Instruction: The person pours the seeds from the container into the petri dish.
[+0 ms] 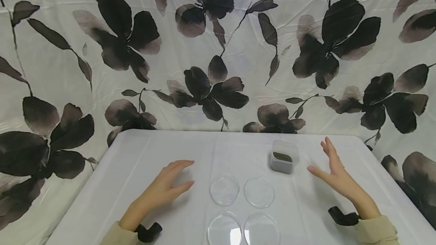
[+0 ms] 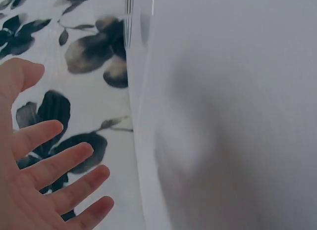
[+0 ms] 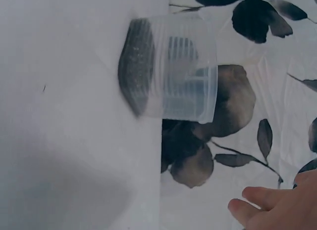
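My left hand (image 1: 164, 186) hovers over the table's left half with fingers spread and nothing in it; the left wrist view shows the same hand (image 2: 47, 175) with its fingers apart. Over the right side, my right hand (image 1: 335, 175) is held with thumb and fingers apart, also holding nothing. Nearest to it stands a clear plastic tub (image 1: 282, 163) with a dark green, crumbly material (image 1: 282, 157) inside. In the right wrist view the tub (image 3: 188, 67) appears sideways, the dark contents at its bottom. Between the hands lie clear round dishes, two farther back (image 1: 225, 190) (image 1: 259, 193).
Two more clear round dishes (image 1: 225, 230) (image 1: 261, 230) lie at the table's near edge, reflecting light. The white-covered table (image 1: 163, 143) ends at a floral curtain (image 1: 211, 48) behind it. Black wrist bands (image 1: 150, 233) (image 1: 342, 216) show near both sleeves.
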`<state>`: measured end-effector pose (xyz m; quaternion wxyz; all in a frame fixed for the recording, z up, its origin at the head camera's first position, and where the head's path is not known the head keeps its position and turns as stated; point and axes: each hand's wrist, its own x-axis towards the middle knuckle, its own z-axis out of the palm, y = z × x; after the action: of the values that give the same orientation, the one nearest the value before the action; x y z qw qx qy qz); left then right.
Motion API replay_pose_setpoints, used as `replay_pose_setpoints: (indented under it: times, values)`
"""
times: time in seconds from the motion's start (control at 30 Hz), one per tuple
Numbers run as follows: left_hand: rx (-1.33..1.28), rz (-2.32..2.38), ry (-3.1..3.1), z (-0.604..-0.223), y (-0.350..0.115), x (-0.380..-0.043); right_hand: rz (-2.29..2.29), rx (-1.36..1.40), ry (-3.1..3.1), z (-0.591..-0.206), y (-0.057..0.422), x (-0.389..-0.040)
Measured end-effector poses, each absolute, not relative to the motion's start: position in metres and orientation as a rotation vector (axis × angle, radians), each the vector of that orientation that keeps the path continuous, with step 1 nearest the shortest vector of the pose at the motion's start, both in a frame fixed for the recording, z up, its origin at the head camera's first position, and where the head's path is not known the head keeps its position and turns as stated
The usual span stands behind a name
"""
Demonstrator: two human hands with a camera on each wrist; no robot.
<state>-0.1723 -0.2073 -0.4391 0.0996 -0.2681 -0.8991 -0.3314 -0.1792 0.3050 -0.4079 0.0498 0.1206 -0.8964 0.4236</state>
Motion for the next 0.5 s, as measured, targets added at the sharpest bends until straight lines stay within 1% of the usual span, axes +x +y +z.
replay_pose_setpoints:
  times: [0.13, 0.3, 0.5]
  values:
    - [-0.851, -1.107, -2.678, -0.441, -0.19, -0.175, 1.529, 0.327, -2.728, -0.413, 0.3, -0.189]
    - [-0.917, -1.289, -2.701, -0.451, -0.171, -0.183, 1.778, 0.402, -2.646, -0.424, 0.294, -0.203]
    - [-0.96, -1.492, -2.737, -0.461, -0.152, -0.196, 2.315, 0.508, -2.344, -0.44, 0.288, -0.218]
